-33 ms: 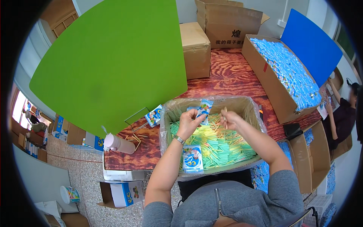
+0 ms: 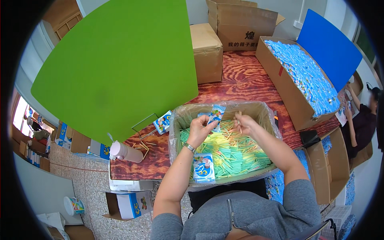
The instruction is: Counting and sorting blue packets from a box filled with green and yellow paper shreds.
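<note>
In front of me a plastic-lined carton (image 2: 175, 136) holds many thin sticks (image 2: 236, 158) in green, yellow and orange. My left hand (image 2: 199, 130) pinches a small blue-and-white packet (image 2: 216, 116) over the far part of this carton, the packet's top end pointing away from me. Just to the right, my right hand (image 2: 245, 124) is closed above the sticks. Pale stick ends show at its fingertips; how many it grips is unclear. Another blue-and-white packet (image 2: 204, 168) lies flat on the sticks at the near left. Part of one more packet shows behind my left hand.
A pink bottle (image 2: 127, 153) and a wire stand with a packet (image 2: 163, 122) are at left, before a large green board (image 2: 120, 64). A long carton of packets (image 2: 304, 76) stands at right by a blue board (image 2: 330, 48). A person (image 2: 362, 124) sits beyond it.
My right hand has shifted very slightly, and the pale sticks at its fingertips sit at a slightly different angle. My left hand and its packet stay in place.
</note>
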`<state>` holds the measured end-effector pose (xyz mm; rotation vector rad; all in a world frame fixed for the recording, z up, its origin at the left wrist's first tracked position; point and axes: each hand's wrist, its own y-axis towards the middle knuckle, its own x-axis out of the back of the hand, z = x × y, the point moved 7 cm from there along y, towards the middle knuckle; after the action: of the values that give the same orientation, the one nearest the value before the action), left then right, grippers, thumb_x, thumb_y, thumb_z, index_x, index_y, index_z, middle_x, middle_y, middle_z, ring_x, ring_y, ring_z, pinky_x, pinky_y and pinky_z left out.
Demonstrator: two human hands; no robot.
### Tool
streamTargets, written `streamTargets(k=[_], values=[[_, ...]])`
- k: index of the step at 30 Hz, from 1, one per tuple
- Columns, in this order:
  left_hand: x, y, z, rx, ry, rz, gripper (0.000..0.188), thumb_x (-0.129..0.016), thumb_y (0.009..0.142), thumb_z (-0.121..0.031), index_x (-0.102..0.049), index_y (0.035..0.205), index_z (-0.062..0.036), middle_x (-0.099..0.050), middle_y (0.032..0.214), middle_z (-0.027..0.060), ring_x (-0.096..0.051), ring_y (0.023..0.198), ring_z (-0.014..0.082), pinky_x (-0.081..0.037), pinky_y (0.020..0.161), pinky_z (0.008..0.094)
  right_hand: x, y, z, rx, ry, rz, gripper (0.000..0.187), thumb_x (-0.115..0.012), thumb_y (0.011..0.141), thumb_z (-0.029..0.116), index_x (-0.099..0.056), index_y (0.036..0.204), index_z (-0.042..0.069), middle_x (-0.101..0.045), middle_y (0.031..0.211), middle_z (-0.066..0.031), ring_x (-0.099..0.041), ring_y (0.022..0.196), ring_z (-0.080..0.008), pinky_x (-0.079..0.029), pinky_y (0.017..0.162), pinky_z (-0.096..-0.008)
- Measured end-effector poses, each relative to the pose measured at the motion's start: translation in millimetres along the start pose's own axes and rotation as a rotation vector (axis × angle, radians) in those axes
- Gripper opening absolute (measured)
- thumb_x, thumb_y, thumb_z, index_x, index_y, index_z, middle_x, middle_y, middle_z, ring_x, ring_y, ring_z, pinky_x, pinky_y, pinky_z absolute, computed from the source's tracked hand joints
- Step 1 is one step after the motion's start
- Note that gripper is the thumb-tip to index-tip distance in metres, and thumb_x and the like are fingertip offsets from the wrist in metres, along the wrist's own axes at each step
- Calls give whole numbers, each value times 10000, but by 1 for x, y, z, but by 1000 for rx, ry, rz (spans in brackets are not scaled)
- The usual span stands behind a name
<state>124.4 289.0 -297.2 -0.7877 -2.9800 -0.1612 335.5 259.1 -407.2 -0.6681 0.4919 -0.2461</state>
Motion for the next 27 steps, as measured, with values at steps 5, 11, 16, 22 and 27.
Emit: streamTargets(k=[5, 11, 16, 22, 27], values=[[5, 0, 4, -13, 11, -12, 164, -718, 853, -158, -632, 837, -20, -626, 745, -10, -576, 644, 39, -504, 527, 210, 3, -9, 10, 37, -62, -12, 223, -506, 991, 294, -495, 907, 87, -499, 704, 7, -487, 557, -88, -400, 472, -189], [3, -5, -13, -188, 248, -110, 183, -752, 796, -139, -627, 774, -7, -671, 727, 47, -603, 586, 90, -492, 530, 269, -58, -130, 89, 504, -688, 299, 170, -520, 984, 244, -503, 1041, 84, -523, 738, -6, -500, 600, -68, -406, 486, -227], [-3, -17, -46, -358, 400, -215, 185, -775, 757, -136, -626, 763, -27, -631, 683, 75, -600, 570, 174, -461, 529, 304, -116, -191, 121, 922, -1487, 340, 390, -550, 948, 250, -429, 1275, 76, -642, 878, -153, -661, 811, -269, -495, 672, -401], [-5, -24, -57, -570, 496, -287, 200, -788, 725, -119, -610, 759, -34, -579, 667, 83, -572, 589, 242, -444, 521, 344, -137, -188, 111, 774, -1719, 366, 432, -535, 947, 278, -412, 1306, 71, -642, 970, -219, -636, 920, -373, -484, 765, -489], [-5, -25, -60, -587, 507, -282, 195, -785, 720, -93, -605, 763, -30, -572, 674, 81, -566, 605, 248, -438, 525, 354, -135, -183, 113, 702, -1714, 380, 450, -547, 941, 296, -416, 1306, 67, -635, 977, -244, -627, 921, -397, -481, 780, -500]])
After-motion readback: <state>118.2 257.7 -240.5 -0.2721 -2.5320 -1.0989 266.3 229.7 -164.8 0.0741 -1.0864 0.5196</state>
